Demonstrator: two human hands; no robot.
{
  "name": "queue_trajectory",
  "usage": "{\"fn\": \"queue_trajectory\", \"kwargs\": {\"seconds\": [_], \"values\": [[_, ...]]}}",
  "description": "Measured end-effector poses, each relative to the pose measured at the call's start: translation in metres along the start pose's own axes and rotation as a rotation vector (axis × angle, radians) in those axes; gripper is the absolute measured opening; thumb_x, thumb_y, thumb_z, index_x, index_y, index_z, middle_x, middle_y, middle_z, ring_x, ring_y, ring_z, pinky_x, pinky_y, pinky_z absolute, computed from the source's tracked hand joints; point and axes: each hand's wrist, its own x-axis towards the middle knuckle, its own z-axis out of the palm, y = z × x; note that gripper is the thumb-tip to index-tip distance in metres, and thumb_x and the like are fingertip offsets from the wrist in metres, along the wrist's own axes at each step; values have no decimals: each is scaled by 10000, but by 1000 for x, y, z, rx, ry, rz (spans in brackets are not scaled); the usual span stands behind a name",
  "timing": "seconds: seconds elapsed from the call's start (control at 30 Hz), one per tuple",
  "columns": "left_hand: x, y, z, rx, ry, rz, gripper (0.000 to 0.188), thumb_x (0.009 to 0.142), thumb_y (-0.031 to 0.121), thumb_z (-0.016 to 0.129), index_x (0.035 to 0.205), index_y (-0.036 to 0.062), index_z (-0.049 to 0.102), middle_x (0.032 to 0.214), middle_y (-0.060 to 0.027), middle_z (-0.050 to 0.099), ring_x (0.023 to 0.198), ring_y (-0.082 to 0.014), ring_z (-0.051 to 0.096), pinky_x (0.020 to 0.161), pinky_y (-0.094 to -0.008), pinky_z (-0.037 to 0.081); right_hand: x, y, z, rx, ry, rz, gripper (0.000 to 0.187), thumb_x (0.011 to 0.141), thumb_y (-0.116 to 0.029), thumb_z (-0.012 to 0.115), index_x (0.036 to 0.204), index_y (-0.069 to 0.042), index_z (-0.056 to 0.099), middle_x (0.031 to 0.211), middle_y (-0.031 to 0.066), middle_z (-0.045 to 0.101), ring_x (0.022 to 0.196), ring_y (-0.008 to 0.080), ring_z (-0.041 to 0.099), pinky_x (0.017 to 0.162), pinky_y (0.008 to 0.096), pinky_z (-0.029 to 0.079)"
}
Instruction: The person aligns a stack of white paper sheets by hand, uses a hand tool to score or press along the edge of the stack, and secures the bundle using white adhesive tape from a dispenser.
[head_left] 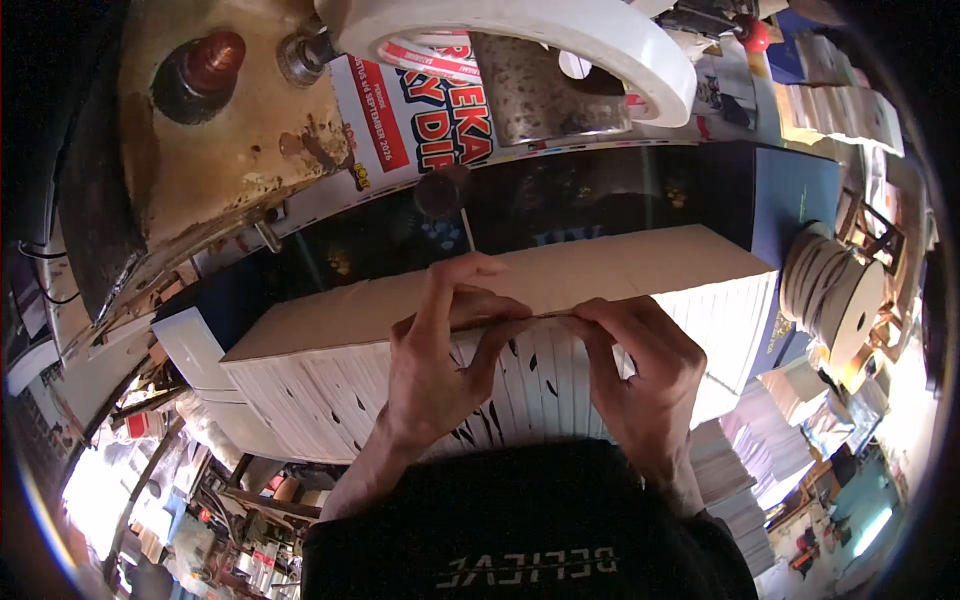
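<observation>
A long row of white page blocks (310,400) lies across in front of me, with a flat brown face (640,255) on top. Small dark marks, like ribbon ends, show along the white side. My left hand (440,355) pinches with thumb and fingers at the near edge of the brown face, one finger raised and bent. Close to its right, the thumb and fingers of my right hand (645,360) are pressed together at the same edge. A thin dark line runs between the fingertips; what they grip is too small to make out.
Behind the row stand dark blue covers (800,190). A spool of pale cord or ribbon (835,290) sits at the right. Above hangs a large white ring (660,60). A worn machine part (240,150) with a red knob (215,60) juts in at upper left.
</observation>
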Motion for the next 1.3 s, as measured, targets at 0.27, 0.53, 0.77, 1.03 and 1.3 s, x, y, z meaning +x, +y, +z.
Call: {"fn": "queue_trajectory", "kwargs": {"seconds": [0.27, 0.53, 0.77, 1.03, 1.3], "values": [[2, 3, 0, -37, 9, -73, 548, 867, -49, 785, 1310, 72, 487, 982, -128, 808, 1005, -278, 792, 917, -413, 622, 2, 3, 0, 36, -27, 16, 230, 846, 60, 756, 1057, -29, 732, 912, 148, 725, 765, 309, 739, 627, 393, 571], [10, 6, 0, -63, -24, -102, 512, 869, -47, 778, 1287, 71, 507, 956, -138, 808, 984, -315, 792, 903, -460, 646, 1, 6, -1, 80, 12, 23, 173, 843, 54, 759, 999, -20, 749, 912, 156, 766, 773, 294, 763, 653, 365, 596], [10, 5, -1, -39, -64, -39, 511, 870, -94, 750, 1303, 62, 528, 1006, -127, 809, 1020, -281, 786, 924, -419, 644, 4, 6, -8, 172, -70, 68, 171, 853, 47, 748, 1006, -29, 745, 875, 150, 747, 747, 286, 751, 635, 366, 580], [12, 10, -5, -63, -90, -114, 514, 860, -111, 746, 1301, 48, 534, 1015, -120, 809, 1038, -270, 782, 931, -400, 642, 9, 2, -11, 140, -94, 98, 166, 849, 71, 743, 996, -4, 750, 873, 153, 750, 780, 264, 764, 683, 348, 604], [13, 9, -3, -50, -78, -92, 505, 868, -84, 758, 1293, 65, 531, 1006, -136, 807, 1028, -289, 782, 926, -421, 647, 10, 4, -8, 94, -121, 128, 176, 835, 101, 743, 991, 22, 771, 906, 154, 780, 839, 233, 797, 739, 319, 650]]}}
